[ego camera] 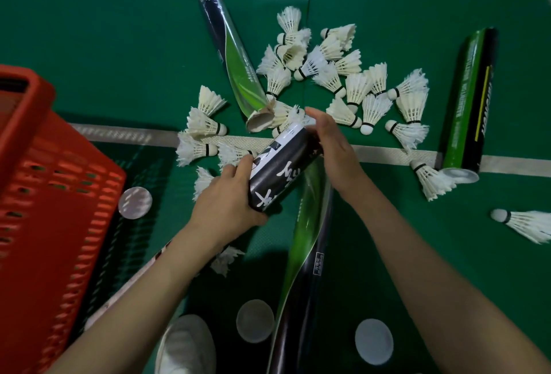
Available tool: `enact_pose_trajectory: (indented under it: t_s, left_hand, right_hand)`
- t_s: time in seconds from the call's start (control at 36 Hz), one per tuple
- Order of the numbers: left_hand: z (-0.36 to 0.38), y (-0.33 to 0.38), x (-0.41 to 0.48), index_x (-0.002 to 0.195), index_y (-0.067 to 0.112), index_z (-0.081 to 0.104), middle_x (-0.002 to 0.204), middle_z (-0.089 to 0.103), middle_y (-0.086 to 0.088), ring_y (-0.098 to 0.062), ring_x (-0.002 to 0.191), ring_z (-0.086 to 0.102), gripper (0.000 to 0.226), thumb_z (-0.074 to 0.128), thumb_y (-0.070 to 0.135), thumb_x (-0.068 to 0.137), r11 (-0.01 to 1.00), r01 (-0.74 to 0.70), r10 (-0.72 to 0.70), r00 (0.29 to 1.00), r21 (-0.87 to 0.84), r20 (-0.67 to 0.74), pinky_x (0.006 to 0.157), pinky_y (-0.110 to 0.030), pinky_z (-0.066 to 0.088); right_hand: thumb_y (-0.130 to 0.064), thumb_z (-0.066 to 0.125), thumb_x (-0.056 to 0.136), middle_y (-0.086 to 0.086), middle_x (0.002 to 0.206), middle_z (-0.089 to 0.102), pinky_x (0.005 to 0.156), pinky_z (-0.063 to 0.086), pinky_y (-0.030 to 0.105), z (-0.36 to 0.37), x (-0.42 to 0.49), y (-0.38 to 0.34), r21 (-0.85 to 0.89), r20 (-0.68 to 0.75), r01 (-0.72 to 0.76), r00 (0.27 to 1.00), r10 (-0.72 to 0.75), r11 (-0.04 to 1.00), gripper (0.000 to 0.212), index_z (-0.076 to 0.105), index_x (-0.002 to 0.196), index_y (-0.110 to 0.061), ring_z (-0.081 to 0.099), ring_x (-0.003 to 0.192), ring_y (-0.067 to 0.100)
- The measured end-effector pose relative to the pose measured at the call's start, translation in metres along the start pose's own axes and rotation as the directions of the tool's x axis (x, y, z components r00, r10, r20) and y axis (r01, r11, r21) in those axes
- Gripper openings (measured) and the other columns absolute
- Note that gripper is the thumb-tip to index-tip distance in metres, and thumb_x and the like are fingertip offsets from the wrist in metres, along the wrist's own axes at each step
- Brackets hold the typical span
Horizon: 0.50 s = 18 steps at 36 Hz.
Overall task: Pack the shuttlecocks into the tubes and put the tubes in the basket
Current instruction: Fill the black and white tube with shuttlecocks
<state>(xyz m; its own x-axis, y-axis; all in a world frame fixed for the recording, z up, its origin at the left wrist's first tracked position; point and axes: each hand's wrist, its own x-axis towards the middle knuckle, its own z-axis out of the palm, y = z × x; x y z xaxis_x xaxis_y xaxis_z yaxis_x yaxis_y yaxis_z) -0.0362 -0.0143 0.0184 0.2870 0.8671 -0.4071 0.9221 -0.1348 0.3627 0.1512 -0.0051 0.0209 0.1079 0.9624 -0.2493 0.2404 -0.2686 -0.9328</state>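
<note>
— Where's the tube?
— The black-and-white tube (280, 165) is held tilted above the green floor (119, 31). The left grip (229, 195) is clamped round its lower end.
— And the right grip (334, 147)?
— It lies against the tube's upper mouth. Whether its fingers curl round, I cannot tell.
— The shuttlecocks (328, 75)?
— Scattered on the floor beyond, among three other tubes (471, 99). The red basket (44, 180) stands at left.

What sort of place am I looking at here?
Most likely an indoor badminton court. The green sports floor carries a white boundary line, white feather shuttlecocks lie scattered across it, and several long shuttlecock tubes lie among them.
</note>
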Motion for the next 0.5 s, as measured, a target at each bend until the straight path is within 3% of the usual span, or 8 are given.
enact_pose_trajectory:
  t_s: [0.03, 0.08, 0.14, 0.22, 0.31, 0.39, 0.44, 0.5]
  left_hand:
    - [-0.002, -0.002, 0.002, 0.14, 0.027, 0.017, 0.12, 0.045, -0.006, -0.03, 0.102, 0.051, 0.1, 0.082, 0.037, 0.065, 1.0, 0.018, -0.018, 1.0, 0.005, 0.004, 0.074, -0.036, 0.042]
    - [-0.005, -0.007, 0.007, 0.139, 0.026, 0.017, 0.118, 0.045, -0.006, -0.03, 0.1, 0.051, 0.099, 0.082, 0.036, 0.065, 0.998, 0.055, -0.055, 0.998, -0.006, 0.008, 0.074, -0.037, 0.043]
    - [-0.006, -0.011, 0.011, 0.138, 0.027, 0.017, 0.119, 0.046, -0.006, -0.03, 0.1, 0.052, 0.099, 0.083, 0.035, 0.065, 0.996, 0.082, -0.082, 0.997, -0.033, 0.01, 0.075, -0.038, 0.044]
    - [-0.004, -0.013, 0.015, 0.139, 0.027, 0.017, 0.119, 0.046, -0.007, -0.029, 0.098, 0.052, 0.1, 0.083, 0.034, 0.064, 0.994, 0.093, -0.091, 0.995, -0.066, 0.031, 0.077, -0.04, 0.047]
    - [-0.002, -0.012, 0.017, 0.138, 0.026, 0.017, 0.115, 0.046, -0.006, -0.027, 0.091, 0.049, 0.099, 0.082, 0.034, 0.064, 0.992, 0.094, -0.091, 0.995, -0.083, 0.041, 0.075, -0.04, 0.047]
    - [-0.001, -0.012, 0.018, 0.138, 0.025, 0.017, 0.113, 0.046, -0.005, -0.027, 0.089, 0.049, 0.098, 0.082, 0.034, 0.064, 0.99, 0.092, -0.088, 0.995, -0.106, 0.047, 0.075, -0.039, 0.047]
    - [-0.001, -0.012, 0.018, 0.138, 0.025, 0.018, 0.113, 0.047, -0.005, -0.027, 0.091, 0.051, 0.098, 0.082, 0.033, 0.064, 0.989, 0.085, -0.08, 0.996, -0.121, 0.045, 0.076, -0.041, 0.049]
    - [-0.001, -0.012, 0.018, 0.138, 0.025, 0.018, 0.112, 0.047, -0.005, -0.027, 0.091, 0.051, 0.098, 0.082, 0.033, 0.064, 0.989, 0.08, -0.075, 0.996, -0.127, 0.044, 0.075, -0.04, 0.048]
  right_hand:
    - [-0.04, 0.022, 0.102, -0.001, 0.125, 0.053, 0.107, 0.033, 0.035, 0.0, 0.008, 0.002, -0.024, -0.051, 0.012, 0.999, -0.013, 1.0, 0.041, 0.047, 0.132, -0.026, 0.046, 0.118, 0.01]
    - [-0.029, 0.032, 0.102, -0.001, 0.117, 0.051, 0.099, 0.037, 0.03, -0.002, 0.026, 0.009, -0.206, -0.118, 0.015, 0.992, -0.04, 0.978, 0.033, 0.051, 0.128, -0.021, 0.046, 0.108, 0.009]
    - [-0.014, 0.04, 0.099, 0.007, 0.131, 0.042, 0.097, 0.03, 0.022, -0.005, 0.044, 0.022, -0.467, -0.049, 0.011, 0.998, -0.038, 0.884, 0.036, 0.047, 0.134, -0.02, 0.039, 0.117, 0.014]
    - [-0.002, 0.044, 0.094, 0.01, 0.152, 0.013, 0.11, 0.024, 0.035, -0.006, 0.061, 0.038, -0.711, 0.069, -0.022, 0.993, 0.1, 0.703, 0.057, 0.033, 0.144, -0.027, 0.015, 0.139, 0.028]
    - [0.004, 0.047, 0.088, 0.007, 0.157, -0.004, 0.11, 0.025, 0.042, -0.011, 0.072, 0.04, -0.877, 0.122, 0.033, 0.98, 0.156, 0.479, 0.074, 0.02, 0.148, -0.03, 0.003, 0.143, 0.03]
    - [0.003, 0.045, 0.086, 0.014, 0.151, 0.016, 0.094, 0.039, 0.043, -0.014, 0.084, 0.035, -0.926, 0.133, 0.057, 0.975, 0.18, 0.374, 0.075, 0.017, 0.149, -0.028, 0.026, 0.134, 0.035]
    - [0.002, 0.042, 0.087, 0.017, 0.134, 0.036, 0.076, 0.041, 0.039, -0.012, 0.088, 0.037, -0.91, 0.125, 0.042, 0.976, 0.178, 0.412, 0.067, 0.022, 0.146, -0.024, 0.046, 0.114, 0.035]
    - [0.002, 0.043, 0.087, 0.017, 0.125, 0.04, 0.068, 0.036, 0.035, -0.01, 0.088, 0.04, -0.896, 0.107, 0.031, 0.983, 0.147, 0.443, 0.061, 0.029, 0.142, -0.021, 0.052, 0.102, 0.035]
